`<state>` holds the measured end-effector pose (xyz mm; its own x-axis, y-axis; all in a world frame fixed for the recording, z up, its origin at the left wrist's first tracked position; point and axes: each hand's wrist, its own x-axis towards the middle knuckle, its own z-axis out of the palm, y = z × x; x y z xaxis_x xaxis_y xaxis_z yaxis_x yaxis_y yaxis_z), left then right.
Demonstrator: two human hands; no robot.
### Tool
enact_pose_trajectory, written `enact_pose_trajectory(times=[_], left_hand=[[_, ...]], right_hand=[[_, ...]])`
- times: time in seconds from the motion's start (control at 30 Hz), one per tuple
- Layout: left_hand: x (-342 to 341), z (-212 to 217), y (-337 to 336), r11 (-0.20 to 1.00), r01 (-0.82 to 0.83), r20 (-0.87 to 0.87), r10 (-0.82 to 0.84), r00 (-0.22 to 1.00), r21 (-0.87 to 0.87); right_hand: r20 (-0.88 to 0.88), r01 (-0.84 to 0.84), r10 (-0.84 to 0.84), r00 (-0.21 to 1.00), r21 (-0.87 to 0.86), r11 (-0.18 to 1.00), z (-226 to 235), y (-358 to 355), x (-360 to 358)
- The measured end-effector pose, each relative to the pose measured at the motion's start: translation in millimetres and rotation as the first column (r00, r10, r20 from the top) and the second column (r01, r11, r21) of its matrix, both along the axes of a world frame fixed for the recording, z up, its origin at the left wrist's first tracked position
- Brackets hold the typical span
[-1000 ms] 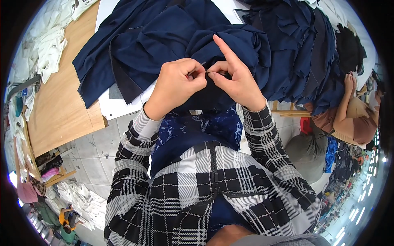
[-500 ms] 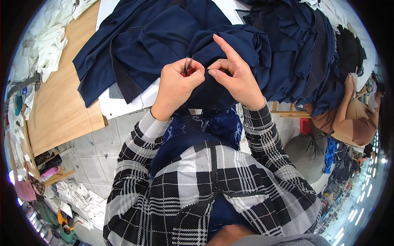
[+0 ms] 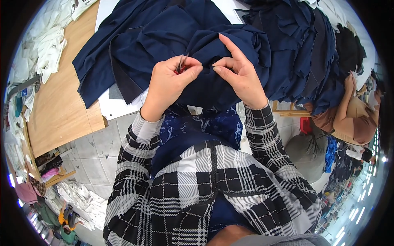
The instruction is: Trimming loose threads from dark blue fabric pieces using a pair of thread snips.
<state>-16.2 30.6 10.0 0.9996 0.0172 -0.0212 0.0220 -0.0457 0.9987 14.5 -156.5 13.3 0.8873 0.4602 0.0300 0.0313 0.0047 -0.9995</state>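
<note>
Navy cloth (image 3: pixel 164 45) lies in loose folds before me and hangs over the near table edge. Above it, my left hand (image 3: pixel 170 80) is closed around small red-handled thread snips (image 3: pixel 181 65), their pointed metal blades sticking up past the fingers. That hand's thumb and index fingertip are pressed together; anything fine between them is too small to see. A narrow gap to the right, my right hand (image 3: pixel 243 78) pinches with thumb and a bent finger, its index finger stretched upward. What sits in this pinch I cannot make out.
A wooden tabletop (image 3: pixel 61 98) extends left, with white garments (image 3: pixel 51 51) at its far side. More navy garments (image 3: pixel 283 53) are heaped at right. Beyond them another person's arm (image 3: pixel 344 102) shows. A grey sack (image 3: pixel 305 151) stands on the floor at right.
My hands have moved apart: the left has drawn back to the left with the snips, the right has shifted slightly right. The cloth lies nearly unchanged.
</note>
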Motion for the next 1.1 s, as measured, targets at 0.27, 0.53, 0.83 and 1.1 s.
enact_pose_trajectory(times=[0.27, 0.53, 0.83, 1.1], left_hand=[[7, -8, -10, 0.91, -0.085, 0.381, -0.084, 0.921, 0.405], [11, -12, 12, 0.794, 0.007, -0.222, -0.179, 0.959, -0.608], [14, -7, 8, 0.836, 0.0, -0.234, -0.154, 0.96, -0.549], [18, 7, 2, 0.976, 0.074, -0.074, -0.091, 0.993, -0.203]], right_hand=[[-0.029, -0.082, 0.084, 0.996, 0.053, 0.995, -2, 0, -2], [-0.078, -0.036, 0.041, 0.996, 0.058, 0.998, 3, -2, -2], [-0.056, -0.046, 0.049, 0.997, 0.059, 0.997, -3, -3, -1], [0.086, -0.126, 0.133, 0.987, -0.085, 0.988, 5, 0, -1]])
